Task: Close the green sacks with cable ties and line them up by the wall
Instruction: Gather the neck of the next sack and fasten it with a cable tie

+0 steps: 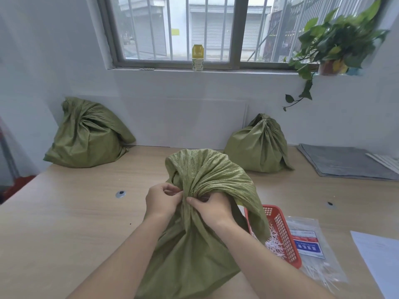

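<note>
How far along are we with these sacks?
Done: the right sack stands at the wall with a pale tie round its neck; the left sack sits there too, gathered, tie not visible. In hand: the left hand and right hand pinch the middle sack at its bunched neck; I can't see a tie there. Left: cinch it, then probably set it in the gap at the wall.
</note>
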